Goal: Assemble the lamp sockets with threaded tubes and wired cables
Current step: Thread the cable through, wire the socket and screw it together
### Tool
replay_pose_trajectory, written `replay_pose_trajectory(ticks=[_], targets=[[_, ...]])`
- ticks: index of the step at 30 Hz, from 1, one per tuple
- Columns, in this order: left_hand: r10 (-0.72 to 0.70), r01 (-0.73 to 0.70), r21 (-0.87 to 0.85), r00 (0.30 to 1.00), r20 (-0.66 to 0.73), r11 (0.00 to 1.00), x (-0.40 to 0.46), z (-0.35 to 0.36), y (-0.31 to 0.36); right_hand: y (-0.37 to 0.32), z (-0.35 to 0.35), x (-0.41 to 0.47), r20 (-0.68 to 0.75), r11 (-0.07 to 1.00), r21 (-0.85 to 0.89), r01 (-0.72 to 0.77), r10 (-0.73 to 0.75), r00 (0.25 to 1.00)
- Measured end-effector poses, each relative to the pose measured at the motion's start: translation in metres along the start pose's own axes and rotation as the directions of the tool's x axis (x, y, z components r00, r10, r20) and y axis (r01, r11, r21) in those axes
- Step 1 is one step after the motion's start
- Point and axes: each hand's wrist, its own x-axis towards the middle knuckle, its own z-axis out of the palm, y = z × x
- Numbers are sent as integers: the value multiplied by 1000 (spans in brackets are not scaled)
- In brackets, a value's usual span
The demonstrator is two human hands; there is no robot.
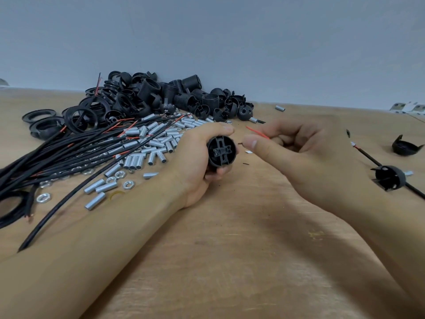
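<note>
Even, soft light, wide-angle bend.
We see faint shadows under both forearms on the desk; its far edge bows, blurring toward nine and three o'clock.

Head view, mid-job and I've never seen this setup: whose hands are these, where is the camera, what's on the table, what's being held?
No machine here: a person works bare-handed, filmed by a camera on their head looking down. The left hand grips a black socket, open end toward the right hand, which pinches a red wire. On the wooden table lie black cables, metal tubes, nuts and a heap of socket parts. At right lies a cap on a cable.
</note>
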Motion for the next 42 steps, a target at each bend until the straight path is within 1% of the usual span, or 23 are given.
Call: replay_pose_trajectory(ticks=[3,8,12,15,17,20,24,27,31,36,42], targets=[[7,-7,41,1000,0,999,1,0,-2,6,3,0,6,997,-78,-25,26,1000],[10,-9,72,1000,-12,997,2,1,-2,11,7,0,1,993,-104,-49,49,999],[25,-20,104,998,-52,994,3,3,-4,12,8,-2,-7,977,-213,19,-21,1000],[66,-50,135,991,-118,990,2,6,-6,12,13,-5,-9,923,-369,105,-117,993],[88,-65,150,984,-153,987,2,8,-8,13,14,-5,-8,906,-404,123,-138,990],[102,-74,159,979,-178,984,2,9,-11,17,15,-4,-27,917,-383,113,-134,991],[64,-46,99,981,-185,994,4,7,-8,19,14,-3,-2,959,-277,64,-67,998],[30,-18,75,986,-167,997,6,5,-6,20,12,-1,7,973,-231,29,-28,1000],[11,-3,49,986,-166,999,6,5,-6,21,14,-2,-7,979,-195,55,-57,998],[49,-40,58,984,-171,998,5,5,-10,22,20,-5,31,994,-98,57,-54,998],[-32,33,12,995,-94,999,6,2,-4,22,21,-4,-23,990,-130,57,-61,998]])
